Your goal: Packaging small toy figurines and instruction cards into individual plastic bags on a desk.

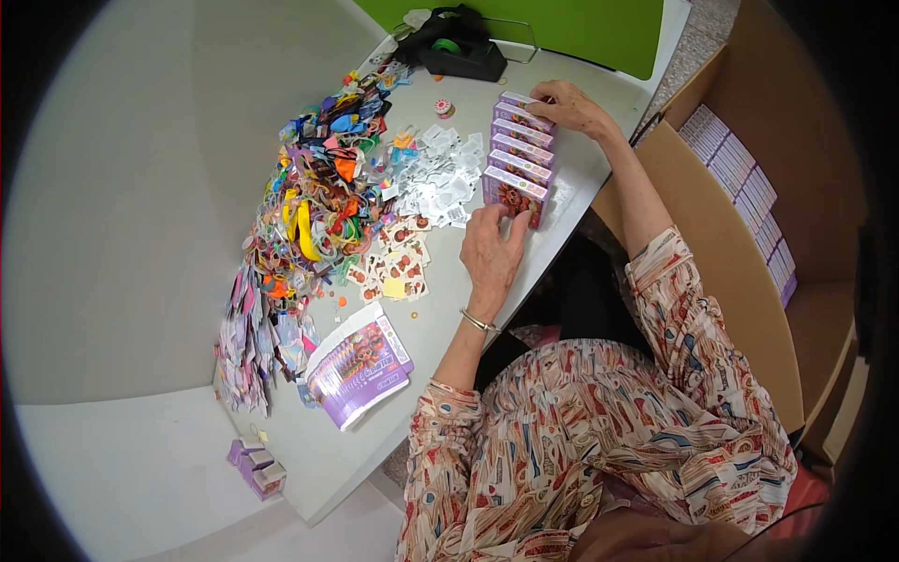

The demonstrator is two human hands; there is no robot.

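Head view. Nearest your body, your left hand (492,248) is partly open, thumb and forefinger apart and touching the nearest box of a row of purple boxes (518,197); whether it grips or merely steadies that box cannot be told. The row stands on the pale table (426,326), close to its right edge, running away from you. At its far end your right hand (569,108) is bent over the last box, fingers curled; its hold is partly hidden.

The step in hand appears to be lining up or gathering the boxes between your two hands. The next move would call for even, light pressure from both ends, so that no box tips or slides off the edge.

Beside you on the right, an open cardboard carton (716,253) contains packed boxes (735,187). To your left lie flat printed cartons (361,370); farther out, picture cards (403,251), white packets (440,178) near the row's left side, and a heap of coloured trinkets (323,201). These limit room leftward. Farthest stand a black tape dispenser (473,64) and a green panel (590,33).
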